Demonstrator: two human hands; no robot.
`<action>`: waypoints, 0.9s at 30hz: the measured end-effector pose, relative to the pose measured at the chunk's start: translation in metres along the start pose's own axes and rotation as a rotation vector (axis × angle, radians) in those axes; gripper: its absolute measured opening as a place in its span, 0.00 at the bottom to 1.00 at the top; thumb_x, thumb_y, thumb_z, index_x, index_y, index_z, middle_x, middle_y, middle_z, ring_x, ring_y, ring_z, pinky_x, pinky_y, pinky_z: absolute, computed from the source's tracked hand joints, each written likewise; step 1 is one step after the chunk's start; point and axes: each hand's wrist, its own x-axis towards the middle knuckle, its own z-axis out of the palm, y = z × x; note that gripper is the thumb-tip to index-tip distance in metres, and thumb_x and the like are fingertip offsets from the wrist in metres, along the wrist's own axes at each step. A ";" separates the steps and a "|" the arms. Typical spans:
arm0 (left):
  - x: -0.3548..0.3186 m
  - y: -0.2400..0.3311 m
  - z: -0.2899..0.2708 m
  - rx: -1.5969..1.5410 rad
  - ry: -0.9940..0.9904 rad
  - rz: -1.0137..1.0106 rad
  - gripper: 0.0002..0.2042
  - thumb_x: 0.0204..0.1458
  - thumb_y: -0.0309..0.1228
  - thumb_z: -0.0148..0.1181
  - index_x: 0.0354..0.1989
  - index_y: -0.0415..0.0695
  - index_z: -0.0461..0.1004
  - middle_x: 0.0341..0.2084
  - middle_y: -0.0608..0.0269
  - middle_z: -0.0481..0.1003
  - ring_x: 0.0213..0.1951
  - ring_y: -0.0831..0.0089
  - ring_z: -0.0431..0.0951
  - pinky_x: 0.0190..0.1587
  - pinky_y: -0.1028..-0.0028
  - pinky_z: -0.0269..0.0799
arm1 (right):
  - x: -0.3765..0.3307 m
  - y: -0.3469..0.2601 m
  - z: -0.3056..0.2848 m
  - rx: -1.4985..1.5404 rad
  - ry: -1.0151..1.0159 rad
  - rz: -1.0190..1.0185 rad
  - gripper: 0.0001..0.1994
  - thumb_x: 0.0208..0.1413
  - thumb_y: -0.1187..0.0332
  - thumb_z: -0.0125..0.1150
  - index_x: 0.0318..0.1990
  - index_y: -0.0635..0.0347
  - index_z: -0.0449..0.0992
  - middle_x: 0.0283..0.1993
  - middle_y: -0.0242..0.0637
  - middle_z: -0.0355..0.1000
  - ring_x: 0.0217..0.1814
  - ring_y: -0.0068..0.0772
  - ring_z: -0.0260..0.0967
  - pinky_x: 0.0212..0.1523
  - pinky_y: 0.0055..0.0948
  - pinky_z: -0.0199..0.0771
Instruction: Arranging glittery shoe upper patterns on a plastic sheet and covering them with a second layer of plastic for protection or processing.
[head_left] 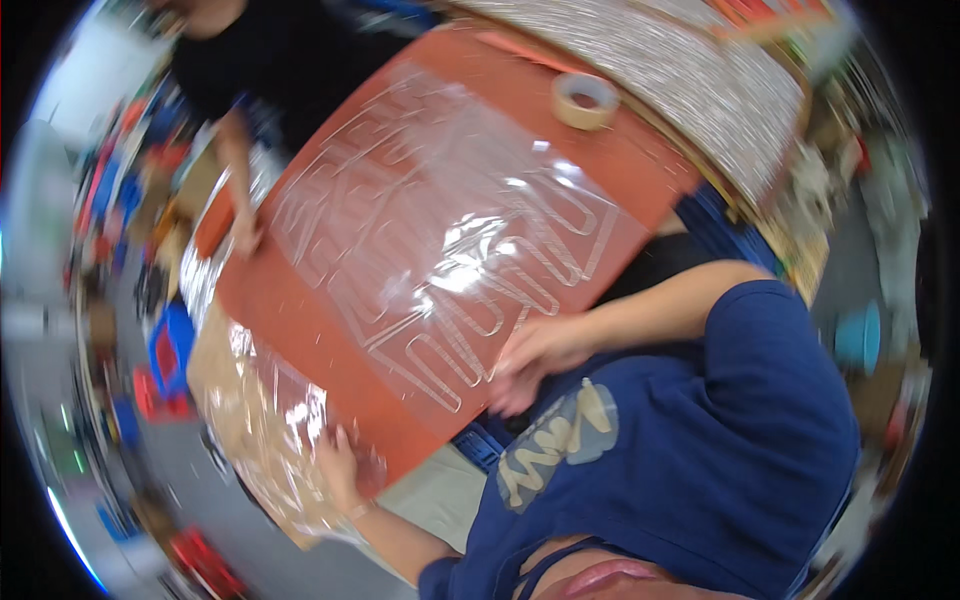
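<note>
A large orange sheet (330,330) lies tilted across the work surface. A clear film (450,240) with cut-out letter outlines covers most of it. My left hand (340,462) grips the sheet's near edge, where crumpled clear plastic (262,405) bunches up. My right hand (532,358), blurred, rests with its fingertips on the near corner of the clear film and holds nothing. Another person in black stands at the far left, with one hand (245,235) on the sheet's far-left edge.
A roll of beige tape (587,100) sits on the sheet's far corner. A glittery silver sheet (700,80) lies beyond it at the top right. Brown cardboard (225,365) shows under the crumpled plastic. Colourful clutter lines the floor at the left.
</note>
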 end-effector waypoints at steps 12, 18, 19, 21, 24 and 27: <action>-0.090 0.124 0.037 0.697 -0.348 0.048 0.35 0.57 0.44 0.49 0.63 0.27 0.48 0.60 0.21 0.48 0.63 0.37 0.53 0.60 0.57 0.60 | -0.309 0.491 -0.045 0.647 2.198 -0.177 0.17 0.58 0.54 0.51 0.25 0.57 0.74 0.25 0.43 0.71 0.30 0.35 0.72 0.27 0.40 0.71; -0.129 0.126 0.039 0.670 -0.329 0.041 0.34 0.58 0.44 0.47 0.62 0.25 0.48 0.59 0.18 0.47 0.60 0.33 0.56 0.58 0.55 0.62 | -0.306 0.503 -0.040 0.566 2.117 -0.139 0.17 0.58 0.55 0.51 0.26 0.58 0.74 0.26 0.43 0.71 0.31 0.35 0.72 0.28 0.40 0.71; -0.139 0.119 0.044 0.592 -0.300 0.054 0.33 0.57 0.42 0.50 0.63 0.30 0.50 0.60 0.22 0.49 0.62 0.37 0.55 0.61 0.53 0.57 | -0.319 0.492 -0.048 0.512 2.099 -0.127 0.17 0.58 0.55 0.51 0.26 0.58 0.74 0.26 0.43 0.71 0.31 0.35 0.72 0.29 0.40 0.71; -0.146 0.097 0.069 0.677 -0.169 0.316 0.32 0.56 0.42 0.52 0.63 0.34 0.53 0.61 0.27 0.50 0.62 0.39 0.56 0.61 0.51 0.55 | -0.338 0.487 -0.062 0.479 2.038 -0.045 0.17 0.58 0.55 0.51 0.27 0.58 0.73 0.26 0.43 0.71 0.31 0.35 0.72 0.29 0.39 0.71; -0.185 0.086 0.123 0.544 0.187 0.647 0.27 0.59 0.43 0.47 0.63 0.40 0.58 0.57 0.36 0.62 0.56 0.49 0.67 0.54 0.67 0.66 | -0.394 0.431 -0.095 0.285 1.962 0.025 0.16 0.58 0.55 0.51 0.27 0.58 0.73 0.27 0.42 0.71 0.32 0.35 0.72 0.30 0.39 0.71; -0.257 -0.129 0.257 0.538 0.147 0.526 0.21 0.55 0.37 0.57 0.55 0.43 0.67 0.59 0.51 0.62 0.56 0.52 0.66 0.60 0.55 0.55 | -0.446 0.343 -0.134 0.075 1.822 0.176 0.16 0.58 0.55 0.51 0.28 0.58 0.73 0.27 0.42 0.71 0.32 0.35 0.72 0.30 0.39 0.71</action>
